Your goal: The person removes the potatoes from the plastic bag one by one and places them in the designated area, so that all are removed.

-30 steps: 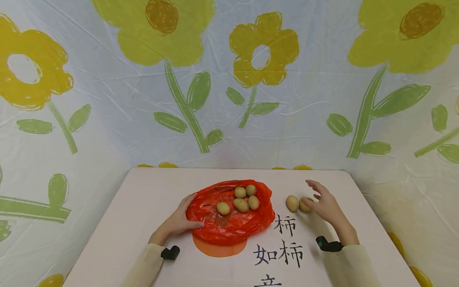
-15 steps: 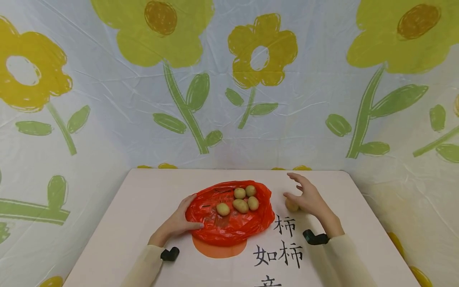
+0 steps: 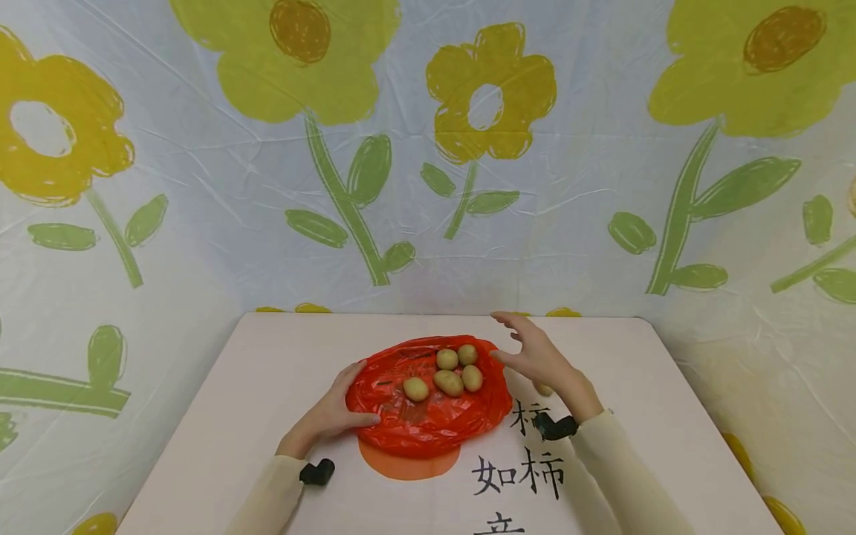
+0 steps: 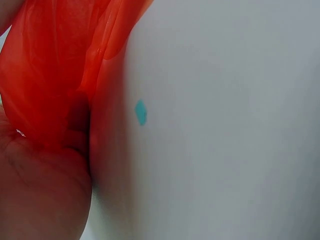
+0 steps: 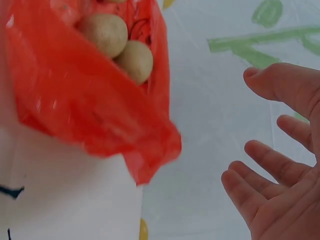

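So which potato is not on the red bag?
The potato on the bare table, half hidden under the right hand; the other five lie on the bag.

right hand [image 3: 535, 358]: covers most of one small yellow-brown potato [image 3: 545, 388] lying on the white surface [image 3: 267, 371]; only a sliver shows below the wrist, head view.
left hand [image 3: 332, 416]: fingertips lie hidden under the rim of the crumpled red plastic bag [image 3: 428, 427]; in the left wrist view only a blurred palm [image 4: 35, 195] at the bottom left corner.
red bag, right wrist view: cut off by the top and left edges; blurred [image 5: 85, 100].
black printed characters [image 3: 518, 472]: lowest one cut off by the bottom edge; the top one partly behind the right sleeve.
orange disc under the bag [image 3: 408, 464]: mostly hidden.
surface near corners: out of frame.
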`<action>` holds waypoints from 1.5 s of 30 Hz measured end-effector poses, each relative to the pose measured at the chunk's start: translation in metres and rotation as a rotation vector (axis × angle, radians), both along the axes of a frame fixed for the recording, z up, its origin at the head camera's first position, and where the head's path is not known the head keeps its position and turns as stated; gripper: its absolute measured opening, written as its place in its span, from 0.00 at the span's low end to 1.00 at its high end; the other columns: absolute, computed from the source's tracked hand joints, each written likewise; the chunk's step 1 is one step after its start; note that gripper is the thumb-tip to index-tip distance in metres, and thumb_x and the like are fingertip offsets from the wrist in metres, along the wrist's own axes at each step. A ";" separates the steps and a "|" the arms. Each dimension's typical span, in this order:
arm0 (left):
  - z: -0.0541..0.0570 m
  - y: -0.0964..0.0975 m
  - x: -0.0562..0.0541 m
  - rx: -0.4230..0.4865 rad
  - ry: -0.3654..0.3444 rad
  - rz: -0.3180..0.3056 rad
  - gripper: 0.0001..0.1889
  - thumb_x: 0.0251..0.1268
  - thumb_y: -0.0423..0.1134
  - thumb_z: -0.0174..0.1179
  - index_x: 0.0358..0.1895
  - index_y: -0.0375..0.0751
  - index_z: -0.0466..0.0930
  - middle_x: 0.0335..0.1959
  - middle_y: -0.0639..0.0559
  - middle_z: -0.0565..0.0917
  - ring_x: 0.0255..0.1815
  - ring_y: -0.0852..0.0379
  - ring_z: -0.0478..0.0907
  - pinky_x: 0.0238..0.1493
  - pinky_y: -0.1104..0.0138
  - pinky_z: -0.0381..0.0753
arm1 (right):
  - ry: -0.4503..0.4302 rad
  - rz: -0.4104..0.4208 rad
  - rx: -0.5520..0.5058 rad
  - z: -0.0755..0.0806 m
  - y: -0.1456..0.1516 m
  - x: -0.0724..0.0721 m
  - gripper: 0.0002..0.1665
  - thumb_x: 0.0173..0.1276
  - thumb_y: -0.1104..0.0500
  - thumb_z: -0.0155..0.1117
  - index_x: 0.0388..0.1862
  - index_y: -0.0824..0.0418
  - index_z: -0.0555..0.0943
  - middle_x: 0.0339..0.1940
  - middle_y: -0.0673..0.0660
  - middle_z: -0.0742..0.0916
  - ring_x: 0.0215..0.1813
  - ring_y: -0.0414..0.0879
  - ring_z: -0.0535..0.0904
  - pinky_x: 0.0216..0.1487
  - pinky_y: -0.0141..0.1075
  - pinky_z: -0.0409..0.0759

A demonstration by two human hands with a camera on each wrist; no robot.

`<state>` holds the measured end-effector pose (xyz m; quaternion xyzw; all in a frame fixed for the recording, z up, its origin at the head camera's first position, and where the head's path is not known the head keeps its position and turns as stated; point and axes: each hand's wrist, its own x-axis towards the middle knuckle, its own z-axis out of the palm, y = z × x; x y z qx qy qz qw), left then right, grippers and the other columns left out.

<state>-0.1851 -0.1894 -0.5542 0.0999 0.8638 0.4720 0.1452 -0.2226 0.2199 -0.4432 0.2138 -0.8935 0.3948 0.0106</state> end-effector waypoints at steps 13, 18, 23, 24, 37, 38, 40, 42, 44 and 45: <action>0.003 0.001 0.000 0.003 -0.015 0.000 0.60 0.49 0.55 0.78 0.84 0.54 0.49 0.85 0.46 0.47 0.84 0.36 0.48 0.75 0.36 0.63 | -0.052 0.149 0.063 0.002 -0.055 -0.020 0.39 0.69 0.62 0.70 0.76 0.64 0.67 0.74 0.64 0.75 0.71 0.64 0.74 0.69 0.60 0.76; 0.003 0.001 0.000 0.002 -0.017 0.005 0.60 0.49 0.55 0.79 0.84 0.55 0.49 0.85 0.46 0.47 0.84 0.36 0.48 0.75 0.36 0.64 | -0.064 0.222 0.094 -0.002 -0.074 -0.026 0.38 0.69 0.62 0.70 0.76 0.63 0.68 0.73 0.63 0.76 0.70 0.63 0.75 0.67 0.58 0.78; 0.001 0.000 -0.001 0.003 -0.022 0.007 0.61 0.48 0.55 0.79 0.84 0.55 0.49 0.85 0.46 0.47 0.83 0.36 0.49 0.74 0.37 0.66 | -0.051 0.268 0.146 -0.009 -0.087 -0.028 0.37 0.68 0.62 0.70 0.75 0.61 0.69 0.72 0.64 0.77 0.70 0.60 0.75 0.69 0.55 0.78; 0.001 0.000 -0.001 0.002 -0.022 0.008 0.61 0.48 0.55 0.79 0.84 0.55 0.49 0.85 0.46 0.47 0.83 0.36 0.50 0.74 0.37 0.67 | -0.049 0.275 0.154 -0.009 -0.090 -0.028 0.38 0.68 0.61 0.70 0.75 0.61 0.70 0.72 0.64 0.77 0.71 0.59 0.75 0.70 0.55 0.77; 0.002 0.001 0.000 -0.002 -0.020 0.012 0.61 0.47 0.54 0.79 0.84 0.54 0.49 0.85 0.45 0.47 0.82 0.36 0.51 0.73 0.38 0.69 | -0.237 0.326 0.111 -0.027 -0.112 -0.026 0.40 0.69 0.56 0.72 0.77 0.53 0.68 0.75 0.59 0.76 0.74 0.60 0.72 0.71 0.60 0.75; 0.003 0.001 0.000 -0.003 -0.020 0.010 0.61 0.47 0.54 0.79 0.84 0.55 0.49 0.85 0.45 0.47 0.82 0.36 0.52 0.73 0.38 0.69 | -0.239 0.333 0.120 -0.029 -0.113 -0.026 0.40 0.69 0.55 0.72 0.77 0.52 0.68 0.74 0.58 0.76 0.74 0.59 0.72 0.70 0.60 0.75; 0.003 0.001 0.000 -0.002 -0.018 0.006 0.61 0.47 0.54 0.79 0.84 0.54 0.49 0.85 0.46 0.48 0.82 0.36 0.52 0.73 0.38 0.69 | -0.238 0.351 0.136 -0.033 -0.115 -0.025 0.41 0.68 0.53 0.73 0.77 0.53 0.69 0.74 0.58 0.77 0.72 0.58 0.73 0.69 0.59 0.77; 0.003 0.001 0.000 -0.001 -0.018 0.006 0.62 0.47 0.54 0.79 0.84 0.55 0.48 0.85 0.46 0.48 0.82 0.36 0.52 0.73 0.38 0.69 | -0.242 0.372 0.148 -0.035 -0.117 -0.024 0.41 0.67 0.52 0.74 0.77 0.53 0.69 0.74 0.58 0.77 0.72 0.58 0.74 0.68 0.57 0.78; 0.003 0.001 0.000 0.000 -0.019 0.007 0.62 0.47 0.55 0.79 0.84 0.54 0.48 0.85 0.45 0.48 0.83 0.36 0.51 0.73 0.38 0.69 | -0.251 0.390 0.161 -0.038 -0.119 -0.023 0.42 0.67 0.52 0.74 0.77 0.53 0.69 0.74 0.58 0.76 0.70 0.57 0.74 0.65 0.55 0.81; 0.003 0.001 0.000 0.002 -0.019 0.008 0.62 0.47 0.55 0.79 0.84 0.54 0.48 0.85 0.45 0.48 0.83 0.35 0.51 0.72 0.38 0.69 | -0.260 0.395 0.163 -0.039 -0.120 -0.023 0.42 0.67 0.52 0.74 0.77 0.53 0.69 0.74 0.58 0.76 0.69 0.57 0.75 0.65 0.55 0.82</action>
